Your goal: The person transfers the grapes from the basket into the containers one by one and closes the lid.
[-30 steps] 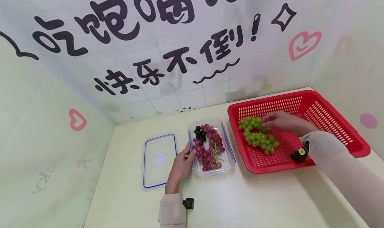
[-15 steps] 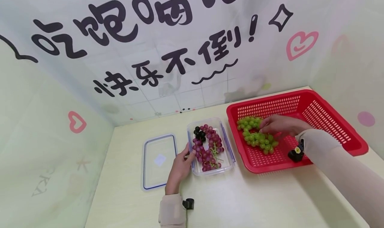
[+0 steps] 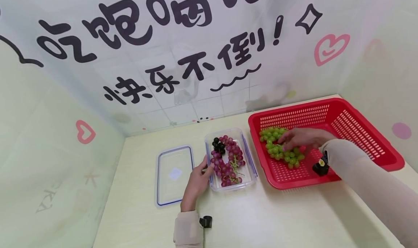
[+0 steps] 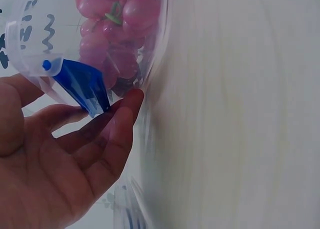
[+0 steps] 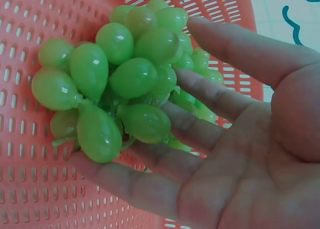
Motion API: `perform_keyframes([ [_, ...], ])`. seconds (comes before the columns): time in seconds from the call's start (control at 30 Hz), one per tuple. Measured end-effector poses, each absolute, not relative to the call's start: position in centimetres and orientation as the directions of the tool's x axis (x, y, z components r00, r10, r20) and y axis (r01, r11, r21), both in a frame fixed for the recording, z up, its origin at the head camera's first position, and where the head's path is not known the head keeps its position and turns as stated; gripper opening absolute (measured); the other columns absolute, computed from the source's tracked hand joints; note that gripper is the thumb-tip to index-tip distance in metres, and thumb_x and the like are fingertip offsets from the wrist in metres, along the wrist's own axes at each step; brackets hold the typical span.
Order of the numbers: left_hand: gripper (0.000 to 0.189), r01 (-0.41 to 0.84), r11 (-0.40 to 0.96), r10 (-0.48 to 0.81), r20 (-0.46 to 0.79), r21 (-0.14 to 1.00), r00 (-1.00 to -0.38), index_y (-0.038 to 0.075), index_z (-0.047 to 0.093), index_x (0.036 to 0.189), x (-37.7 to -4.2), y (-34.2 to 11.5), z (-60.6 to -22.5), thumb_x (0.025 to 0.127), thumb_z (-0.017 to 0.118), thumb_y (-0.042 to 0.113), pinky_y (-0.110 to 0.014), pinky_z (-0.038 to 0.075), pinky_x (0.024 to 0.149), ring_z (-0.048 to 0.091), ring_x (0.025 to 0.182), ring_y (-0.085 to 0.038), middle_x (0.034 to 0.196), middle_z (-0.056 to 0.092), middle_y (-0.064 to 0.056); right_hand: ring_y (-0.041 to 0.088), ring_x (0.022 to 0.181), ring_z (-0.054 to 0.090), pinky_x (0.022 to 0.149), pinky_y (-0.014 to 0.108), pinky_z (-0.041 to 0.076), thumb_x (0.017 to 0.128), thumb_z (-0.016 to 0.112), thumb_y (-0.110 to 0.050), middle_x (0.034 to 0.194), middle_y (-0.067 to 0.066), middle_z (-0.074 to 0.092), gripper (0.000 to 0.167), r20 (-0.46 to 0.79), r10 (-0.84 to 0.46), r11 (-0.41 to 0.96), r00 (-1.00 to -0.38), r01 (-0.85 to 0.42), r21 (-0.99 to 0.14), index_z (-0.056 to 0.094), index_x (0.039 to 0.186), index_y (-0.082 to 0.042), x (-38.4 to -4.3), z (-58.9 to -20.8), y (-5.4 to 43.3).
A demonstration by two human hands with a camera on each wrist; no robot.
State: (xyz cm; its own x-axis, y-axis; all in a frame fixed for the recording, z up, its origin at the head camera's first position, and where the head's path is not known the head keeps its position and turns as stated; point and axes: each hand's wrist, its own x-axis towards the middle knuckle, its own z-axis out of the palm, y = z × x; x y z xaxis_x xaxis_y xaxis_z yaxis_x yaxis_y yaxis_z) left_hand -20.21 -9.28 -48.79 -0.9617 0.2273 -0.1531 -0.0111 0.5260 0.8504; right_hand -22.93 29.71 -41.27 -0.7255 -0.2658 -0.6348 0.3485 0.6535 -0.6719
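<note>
My left hand (image 3: 197, 181) grips the left side of a clear lidded-style food container (image 3: 232, 188), thumb by the rim and fingers against the outer wall. In the left wrist view, its fingers touch a blue side latch (image 4: 82, 86). Red grapes (image 3: 225, 168) and a small cluster of black grapes (image 3: 218, 145) lie inside the container. Over in the red basket (image 3: 277, 185), my right hand (image 3: 303, 137) is at a bunch of green grapes (image 3: 281, 154). The right wrist view has its fingers extended under and beside the green grapes, thumb near their top.
A clear lid with a blue seal (image 3: 174, 173) lies flat on the table (image 3: 235, 222), left of the container. The basket's raised slotted walls surround the green grapes. A printed wall sheet (image 3: 202, 106) rises behind the table.
My right hand has moved slightly left and down onto the green grapes. The left hand and the container have stayed in place.
</note>
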Motion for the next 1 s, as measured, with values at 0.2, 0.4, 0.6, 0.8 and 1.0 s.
perform_keyframes([
  [0.2, 0.062, -0.012, 0.527, 0.228, -0.155, 0.85, -0.961, 0.009, 0.031, 0.154, -20.2, -9.3, -48.9, 0.104, 0.049, 0.04, -0.045, 0.054, 0.091, 0.062, 0.114, -0.035, 0.15, 0.042, -0.024, 0.045, 0.125, 0.045, 0.083, 0.05, 0.057, 0.083, 0.079, -0.03, 0.143, 0.026, 0.042, 0.071, -0.637, -0.274, 0.685, -0.72, 0.319, -0.655, 0.048, 0.142, -0.005, -22.9, -42.0, 29.7],
  [0.4, 0.062, -0.016, 0.53, 0.221, -0.157, 0.848, -0.963, 0.01, 0.031, 0.154, -20.1, -9.3, -48.7, 0.104, 0.049, 0.041, -0.042, 0.055, 0.089, 0.063, 0.111, -0.032, 0.151, 0.043, -0.021, 0.046, 0.125, 0.045, 0.085, 0.053, 0.056, 0.081, 0.082, -0.029, 0.142, 0.027, 0.042, 0.078, -0.634, -0.275, 0.729, -0.723, 0.273, -0.628, 0.045, 0.144, -0.003, -22.9, -41.9, 29.4],
  [0.6, 0.061, -0.019, 0.522, 0.22, -0.157, 0.853, -0.963, 0.009, 0.031, 0.154, -20.0, -9.4, -48.7, 0.104, 0.049, 0.039, -0.042, 0.055, 0.09, 0.063, 0.112, -0.033, 0.151, 0.043, -0.022, 0.042, 0.118, 0.05, 0.086, 0.054, 0.056, 0.078, 0.084, -0.03, 0.135, 0.024, 0.048, 0.081, -0.638, -0.257, 0.763, -0.726, 0.253, -0.595, 0.046, 0.143, -0.001, -22.9, -42.0, 28.9],
  [0.8, 0.061, -0.013, 0.514, 0.226, -0.15, 0.858, -0.963, 0.008, 0.032, 0.154, -19.9, -9.4, -48.7, 0.104, 0.049, 0.038, -0.044, 0.054, 0.092, 0.063, 0.113, -0.034, 0.147, 0.048, -0.024, 0.041, 0.116, 0.05, 0.085, 0.053, 0.055, 0.078, 0.084, -0.027, 0.132, 0.022, 0.049, 0.073, -0.645, -0.245, 0.758, -0.724, 0.272, -0.593, 0.052, 0.14, -0.005, -22.9, -42.2, 28.7],
  [1.0, 0.06, -0.02, 0.508, 0.228, -0.157, 0.861, -0.961, 0.009, 0.032, 0.154, -19.9, -9.4, -48.6, 0.104, 0.049, 0.038, -0.046, 0.053, 0.095, 0.063, 0.112, -0.035, 0.142, 0.052, -0.025, 0.041, 0.116, 0.049, 0.082, 0.051, 0.057, 0.077, 0.084, -0.027, 0.132, 0.023, 0.049, 0.066, -0.633, -0.259, 0.759, -0.73, 0.251, -0.601, 0.058, 0.135, -0.008, -23.0, -42.2, 28.8],
])
